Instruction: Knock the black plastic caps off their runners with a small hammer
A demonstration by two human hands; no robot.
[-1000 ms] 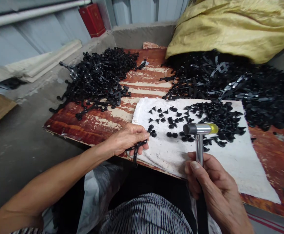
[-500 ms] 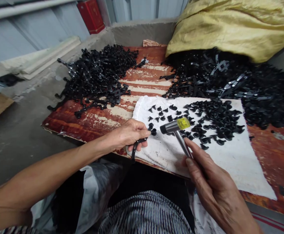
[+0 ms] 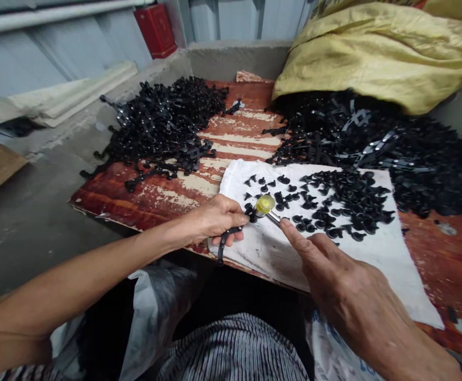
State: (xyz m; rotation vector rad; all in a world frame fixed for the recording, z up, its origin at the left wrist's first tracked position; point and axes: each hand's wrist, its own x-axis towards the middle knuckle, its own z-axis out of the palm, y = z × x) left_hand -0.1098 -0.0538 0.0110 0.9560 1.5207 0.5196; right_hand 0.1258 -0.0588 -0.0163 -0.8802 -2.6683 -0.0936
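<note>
holding a black strip (image 3: pixel 229 236) at the near edge of the white cloth (image 3: pixel 373 264), the left hand (image 3: pixel 214 221) has thumb & fingers closed on it. lower end of the strip hangs past the board edge toward the lap.

right hand (image 3: pixel 336 280): clamped on a small hammer (image 3: pixel 265 204), index finger laid along the metal shaft, handle hidden under the palm. hammer head is down at the cloth, yellow face turned up toward the camera, just beside the left fingertips at the top end of the strip. whether head & strip actually touch: can't tell.

obs. on cloth: loose black studs (image 3: pixel 334 203), scattered thin at the left, heaped thicker centre-right, near the hammer head.

support: cloth lies on a worn red board (image 3: pixel 155 198) w/ pale streaks, set on a grey concrete surface.

other items:
- far left of board: pile of linked strips (image 3: pixel 163 121).
- far right: larger black pile (image 3: pixel 393 148), partly under a yellow sack (image 3: pixel 381 53).
- bkgd: red box (image 3: pixel 155 29) against the grey wall.
- bottom centre: striped garment (image 3: pixel 234 349) btwn the two forearms.
</note>
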